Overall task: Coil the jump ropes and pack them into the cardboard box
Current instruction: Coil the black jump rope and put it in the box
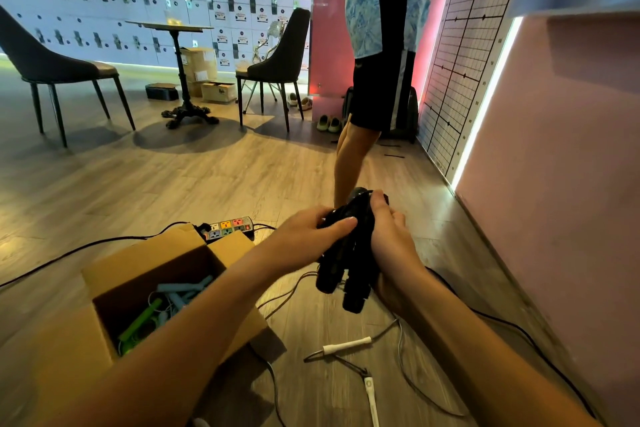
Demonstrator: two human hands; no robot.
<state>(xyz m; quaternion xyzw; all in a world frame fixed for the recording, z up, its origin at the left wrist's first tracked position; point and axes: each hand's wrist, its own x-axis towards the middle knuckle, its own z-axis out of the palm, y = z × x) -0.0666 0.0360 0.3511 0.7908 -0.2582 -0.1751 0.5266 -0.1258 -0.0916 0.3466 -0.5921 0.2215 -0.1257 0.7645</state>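
Wood floor [173, 184] all round me, with a pink wall [561, 184] along its right edge. Somebody's standing right in front, their bare leg [353, 156] just behind my hands. An open cardboard box [138, 255] sits on the floor to my left with green and blue ropes [173, 298] inside, and my left forearm crosses its near corner. There's a power strip [230, 227] just behind it. A white jump rope [346, 345] lies loose under my arms. My right hand [388, 236] is wrapped round the bundled black jump rope [349, 253], and my left hand [304, 236] grips it with the thumb across. The handles run roughly upright, ends pointing down.
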